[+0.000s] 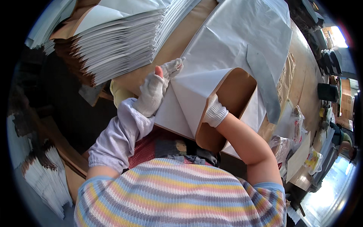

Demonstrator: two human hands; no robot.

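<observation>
A large paper bag [200, 89], white outside and brown inside, lies before me with its mouth spread open toward my right. My right hand [216, 113], in a white knit glove, reaches into that mouth; its fingers are hidden by the paper. At the bag's left edge rests my left hand [155, 89], gloved in off-white with the thumb tip bare. Its fingers are stretched out along the paper and grip nothing visible. Under and beyond the bag are more white sheets or flat bags [230, 34]. A flat grey curved strip [264, 85] lies on them, right of the open mouth.
A tall stack of folded white-and-brown bags [121, 41] stands at the far left of the wooden table [306, 68]. More bags [45, 178] sit low at the left. Clear plastic bags [281, 145] and a pale board [298, 157] lie at the right. Another person [344, 142] shows at the far right.
</observation>
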